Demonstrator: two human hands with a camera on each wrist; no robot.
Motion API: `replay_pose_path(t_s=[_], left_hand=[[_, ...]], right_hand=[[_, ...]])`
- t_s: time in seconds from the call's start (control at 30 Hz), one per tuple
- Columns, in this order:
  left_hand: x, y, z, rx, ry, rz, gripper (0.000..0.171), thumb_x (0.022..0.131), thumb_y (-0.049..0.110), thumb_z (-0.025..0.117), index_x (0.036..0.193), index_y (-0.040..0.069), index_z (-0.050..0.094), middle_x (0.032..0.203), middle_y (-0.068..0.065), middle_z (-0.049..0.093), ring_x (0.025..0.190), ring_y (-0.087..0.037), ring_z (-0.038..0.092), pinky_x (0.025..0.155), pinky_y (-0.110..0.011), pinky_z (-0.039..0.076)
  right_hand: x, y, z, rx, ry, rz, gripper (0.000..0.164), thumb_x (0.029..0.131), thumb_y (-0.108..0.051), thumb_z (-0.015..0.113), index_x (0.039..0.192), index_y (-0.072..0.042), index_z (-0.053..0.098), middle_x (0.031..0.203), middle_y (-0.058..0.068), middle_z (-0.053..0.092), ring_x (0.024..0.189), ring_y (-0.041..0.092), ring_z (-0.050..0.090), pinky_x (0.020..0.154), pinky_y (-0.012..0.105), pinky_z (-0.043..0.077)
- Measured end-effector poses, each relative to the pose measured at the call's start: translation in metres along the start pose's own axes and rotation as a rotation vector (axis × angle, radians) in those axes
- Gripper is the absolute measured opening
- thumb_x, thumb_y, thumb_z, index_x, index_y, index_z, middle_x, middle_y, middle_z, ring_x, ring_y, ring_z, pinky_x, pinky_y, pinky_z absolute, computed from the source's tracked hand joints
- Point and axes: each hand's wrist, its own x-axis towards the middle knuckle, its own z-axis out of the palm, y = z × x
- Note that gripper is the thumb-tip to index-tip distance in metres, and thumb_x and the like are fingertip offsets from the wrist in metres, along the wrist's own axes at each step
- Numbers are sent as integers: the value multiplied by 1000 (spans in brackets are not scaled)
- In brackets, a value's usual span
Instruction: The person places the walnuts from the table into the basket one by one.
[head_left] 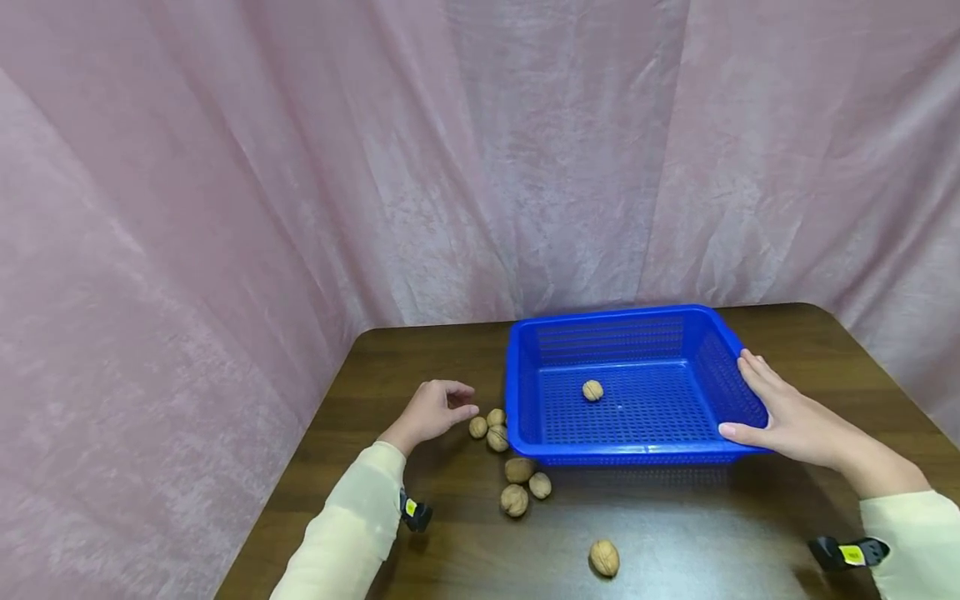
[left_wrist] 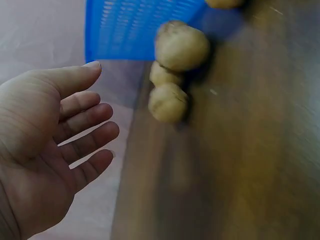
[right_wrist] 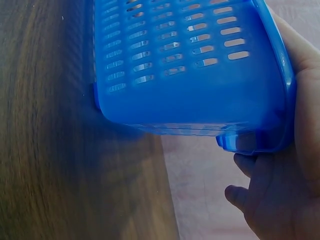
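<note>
Left hand and right hand are well apart, the left with nothing in its grasp, its fingers loosely bent and its thumb spread away from them, near the walnuts on the table. Going right, 3 walnuts lie close together just beside the left wall of the blue basket, and a group of 3 more walnuts sits nearer the person, by the basket's near left corner. Next comes the basket, on the table with 1 walnut on its floor, left of the middle. Slightly farther right, and much nearer the person, 1 lone walnut lies on the table. At the far right, the right hand grips the basket at its near right corner, thumb over the near rim and fingers along the right side. As the nuts now lie, the work looks unfinished: of 8 walnuts in view, 1 is inside the basket and 7 are outside it.
</note>
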Motion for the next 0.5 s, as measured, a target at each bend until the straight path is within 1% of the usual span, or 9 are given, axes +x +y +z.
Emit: replay_pose_path(t_s=[0.17, 0.23, 0.5], left_hand=[[-12, -16, 10, -20, -10, -14, 42, 86, 27, 75, 119, 3, 67, 110, -7, 69, 100, -19, 63, 86, -39, 50], [-15, -21, 15, -17, -8, -11, 44, 84, 27, 76, 119, 3, 66, 112, -7, 68, 103, -21, 63, 89, -40, 50], [-18, -27, 30, 57, -3, 5, 49, 80, 30, 80, 121, 6, 66, 115, -3, 66, 111, -20, 59, 96, -39, 45]], right_hand=[[-2, 0, -2, -13, 0, 13, 105, 87, -43, 68, 152, 0, -2, 159, 15, -12, 143, 39, -9, 95, 75, 19], [-3, 0, -2, -15, 1, 16, 105, 87, -43, 68, 152, 0, -2, 159, 14, -12, 143, 39, -9, 95, 75, 19], [-2, -2, 1, 3, -3, 21, 106, 87, -44, 68, 153, -2, -3, 159, 13, -12, 144, 38, -10, 95, 75, 20]])
